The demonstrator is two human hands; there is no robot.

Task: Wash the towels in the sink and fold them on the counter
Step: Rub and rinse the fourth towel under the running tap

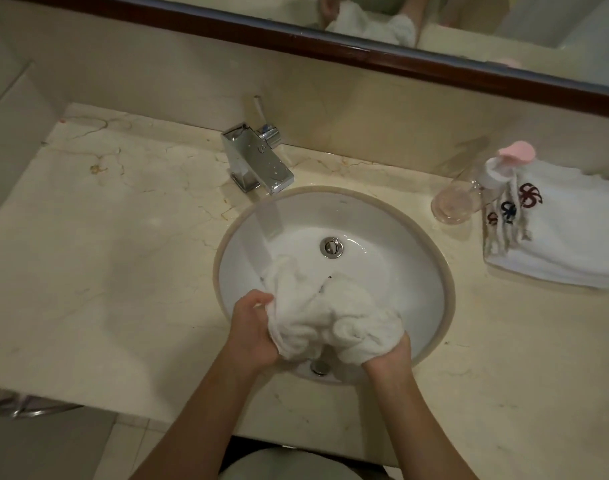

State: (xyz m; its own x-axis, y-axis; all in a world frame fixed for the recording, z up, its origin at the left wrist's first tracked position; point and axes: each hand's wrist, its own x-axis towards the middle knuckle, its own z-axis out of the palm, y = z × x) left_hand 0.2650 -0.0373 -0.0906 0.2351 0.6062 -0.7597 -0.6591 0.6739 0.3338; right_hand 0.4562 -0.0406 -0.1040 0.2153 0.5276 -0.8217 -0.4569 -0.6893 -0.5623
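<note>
White wet towel [327,313] sits bunched over the near part of the sink [431,271], and I see both hands gripping it: my left hand [253,332] curled round its left end, my right hand [388,355] round its right end. Water runs from the chrome tap [258,161]. Folded towels [556,230] lie on the marble bench [105,237] at right, beside a soap bottle [462,199].

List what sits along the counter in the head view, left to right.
Chrome square faucet → round white sink basin → clear glass soap bottle with a pink pump → folded white towels with red flower embroidery.
</note>
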